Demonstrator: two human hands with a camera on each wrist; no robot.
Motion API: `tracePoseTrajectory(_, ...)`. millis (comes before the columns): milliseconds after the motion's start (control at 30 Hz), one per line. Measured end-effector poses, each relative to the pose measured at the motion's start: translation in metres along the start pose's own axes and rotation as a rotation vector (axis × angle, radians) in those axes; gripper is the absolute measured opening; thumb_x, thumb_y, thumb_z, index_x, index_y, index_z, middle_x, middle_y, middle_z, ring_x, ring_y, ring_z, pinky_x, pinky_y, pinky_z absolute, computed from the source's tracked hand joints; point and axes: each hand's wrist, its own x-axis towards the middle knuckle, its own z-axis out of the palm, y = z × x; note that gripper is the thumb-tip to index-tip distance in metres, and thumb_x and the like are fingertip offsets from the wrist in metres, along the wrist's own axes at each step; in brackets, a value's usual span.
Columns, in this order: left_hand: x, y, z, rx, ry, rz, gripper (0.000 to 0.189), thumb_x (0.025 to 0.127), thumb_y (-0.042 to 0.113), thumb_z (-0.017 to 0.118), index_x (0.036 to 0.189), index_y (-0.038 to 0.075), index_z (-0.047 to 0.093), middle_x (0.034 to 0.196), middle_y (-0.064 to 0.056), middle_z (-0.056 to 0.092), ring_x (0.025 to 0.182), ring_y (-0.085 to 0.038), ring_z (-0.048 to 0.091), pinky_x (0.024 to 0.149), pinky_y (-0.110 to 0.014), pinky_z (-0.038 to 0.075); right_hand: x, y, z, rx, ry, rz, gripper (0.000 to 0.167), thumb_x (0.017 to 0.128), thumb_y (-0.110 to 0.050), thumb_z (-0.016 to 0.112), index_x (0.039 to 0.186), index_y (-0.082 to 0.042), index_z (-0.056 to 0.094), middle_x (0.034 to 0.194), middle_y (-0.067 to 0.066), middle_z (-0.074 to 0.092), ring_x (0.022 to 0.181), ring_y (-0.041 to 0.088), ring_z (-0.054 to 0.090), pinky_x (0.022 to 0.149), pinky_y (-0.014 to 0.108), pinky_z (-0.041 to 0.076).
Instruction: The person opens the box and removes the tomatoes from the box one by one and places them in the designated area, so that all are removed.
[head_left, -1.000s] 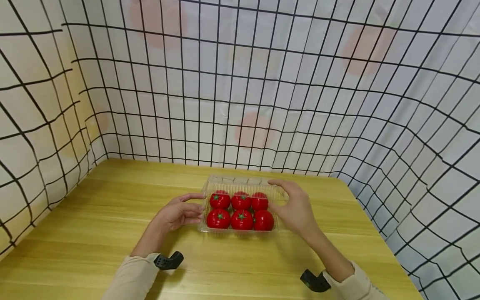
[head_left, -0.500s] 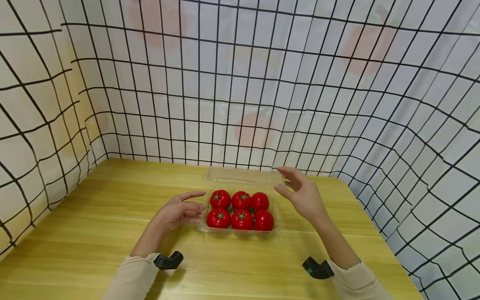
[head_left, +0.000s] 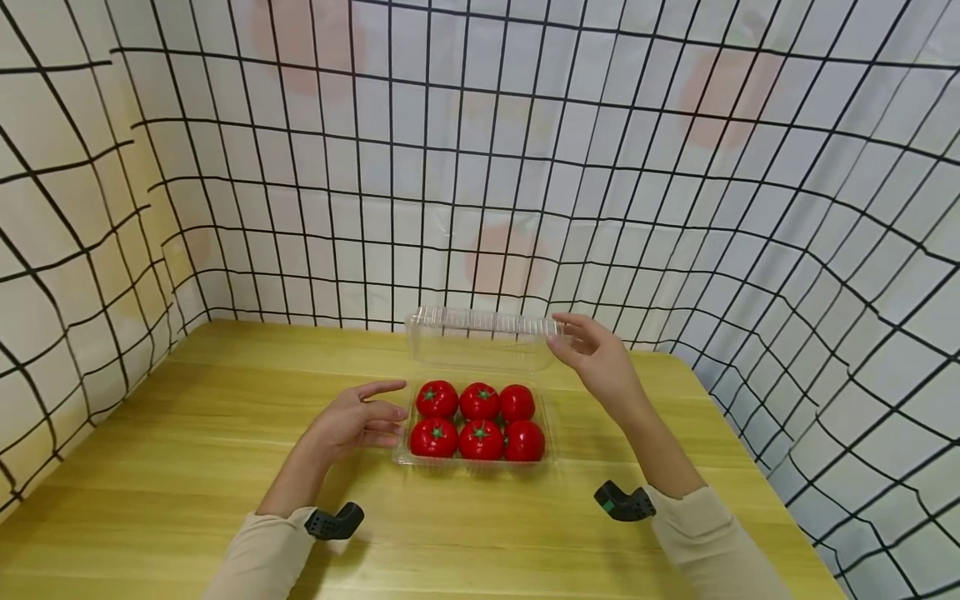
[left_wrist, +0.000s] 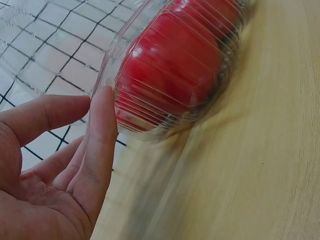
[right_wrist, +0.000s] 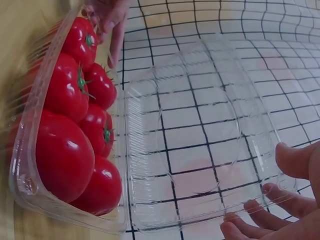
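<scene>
Left hand loosely spread, fingertips at left rim of clear container; right hand holding its raised lid between thumb and fingers. Six red tomatoes, two rows, inside container on bench.

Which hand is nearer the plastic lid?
Right. The right hand is at the right end of the lid; the left hand is at the left edge of the tomato tray.
</scene>
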Motion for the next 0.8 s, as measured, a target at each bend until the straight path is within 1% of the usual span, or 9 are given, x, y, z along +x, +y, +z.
tracePoseTrajectory(100, 0.000, 0.001, 0.001, 0.005, 0.010, 0.005, 0.068, 0.095, 0.005, 0.066, 0.156, 0.005, 0.036, 0.094, -0.007, 0.075, 0.077, -0.017, 0.073, 0.072, -0.033, 0.064, 0.006, 0.000, 0.001, -0.003, 0.010, 0.012, 0.055, 0.098, -0.044, 0.065, 0.146, -0.019, 0.053, 0.150, 0.015, 0.052, 0.135, 0.038, 0.053, 0.110, 0.060, 0.044)
tracePoseTrajectory(233, 0.000, 0.001, 0.001, 0.018, 0.014, 0.010, 0.067, 0.095, 0.004, 0.065, 0.156, 0.005, 0.036, 0.091, -0.007, 0.074, 0.075, -0.016, 0.073, 0.071, -0.033, 0.064, 0.015, 0.001, 0.002, 0.036, 0.006, 0.032, 0.057, 0.099, -0.046, 0.063, 0.147, -0.017, 0.052, 0.150, 0.014, 0.052, 0.135, 0.037, 0.053, 0.112, 0.059, 0.043)
tracePoseTrajectory(500, 0.000, 0.001, 0.001, 0.034, 0.014, 0.015, 0.068, 0.094, 0.005, 0.066, 0.156, 0.006, 0.038, 0.089, -0.006, 0.073, 0.075, -0.016, 0.072, 0.072, -0.033, 0.064, 0.034, 0.011, 0.007, 0.082, 0.017, 0.101, 0.059, 0.101, -0.046, 0.060, 0.149, -0.012, 0.049, 0.142, 0.017, 0.059, 0.130, 0.037, 0.057, 0.111, 0.057, 0.044)
tracePoseTrajectory(700, 0.000, 0.000, 0.002, 0.037, 0.021, 0.014, 0.067, 0.095, 0.004, 0.066, 0.155, 0.006, 0.038, 0.089, -0.007, 0.073, 0.075, -0.016, 0.072, 0.072, -0.033, 0.064, 0.042, 0.022, 0.013, 0.045, 0.034, 0.129, 0.054, 0.103, -0.044, 0.056, 0.146, -0.012, 0.053, 0.138, 0.018, 0.062, 0.126, 0.038, 0.059, 0.107, 0.054, 0.048)
tracePoseTrajectory(800, 0.001, 0.000, 0.002, 0.036, 0.020, 0.013, 0.067, 0.095, 0.004, 0.066, 0.155, 0.005, 0.038, 0.089, -0.007, 0.073, 0.075, -0.016, 0.072, 0.072, -0.033, 0.064, 0.045, 0.028, 0.016, 0.063, 0.042, 0.152, 0.051, 0.104, -0.039, 0.056, 0.146, -0.010, 0.053, 0.139, 0.020, 0.061, 0.126, 0.040, 0.059, 0.107, 0.054, 0.048)
